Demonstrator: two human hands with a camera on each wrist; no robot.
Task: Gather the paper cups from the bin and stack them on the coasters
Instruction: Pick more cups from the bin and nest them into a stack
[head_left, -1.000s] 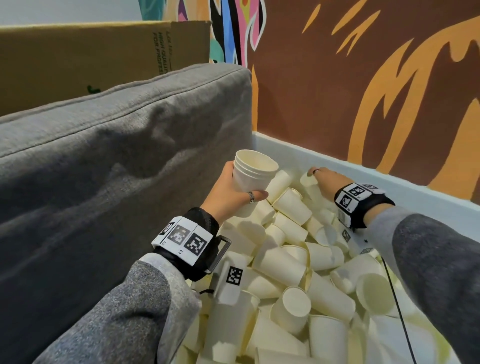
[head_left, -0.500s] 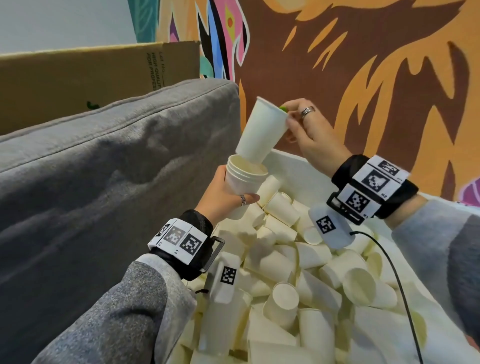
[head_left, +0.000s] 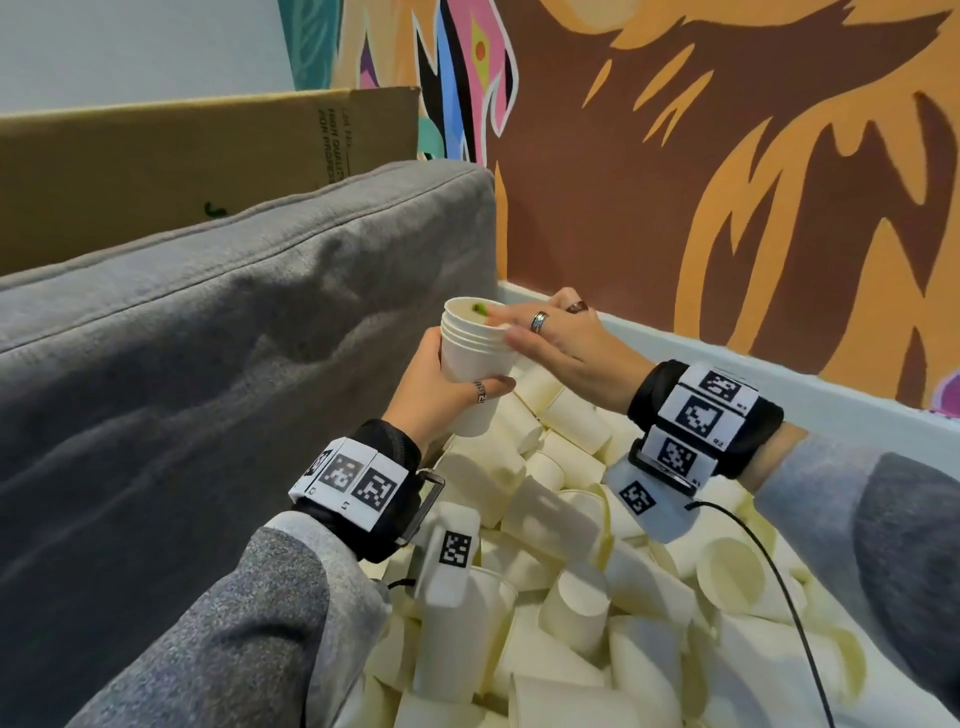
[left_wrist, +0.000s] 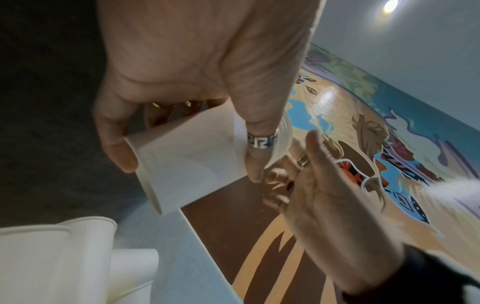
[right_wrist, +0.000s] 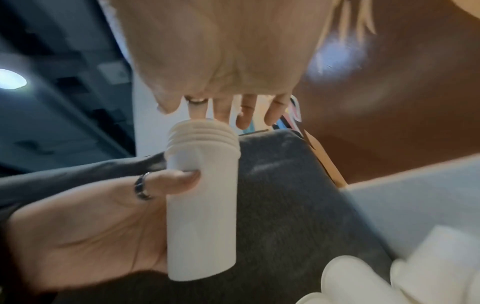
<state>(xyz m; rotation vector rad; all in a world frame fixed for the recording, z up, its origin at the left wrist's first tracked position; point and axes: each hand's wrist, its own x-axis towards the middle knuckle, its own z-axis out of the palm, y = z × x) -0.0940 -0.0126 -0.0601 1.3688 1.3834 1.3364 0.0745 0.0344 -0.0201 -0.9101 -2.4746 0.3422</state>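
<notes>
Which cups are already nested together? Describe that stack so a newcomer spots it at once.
Start at the grey cushion left of the white bin full of loose paper cups. Just above the bin's far left corner, the left hand grips the nested stack, the right hand resting fingers on top. Unlike the scattered single cups below, it stands upright and shows several ringed rims.

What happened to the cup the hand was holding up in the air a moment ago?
The right hand brought that white paper cup down into the nested stack of white paper cups and let it go; its straight fingers now rest on the stack's rim. The left hand grips the stack as before, above the white bin of loose cups.
</notes>
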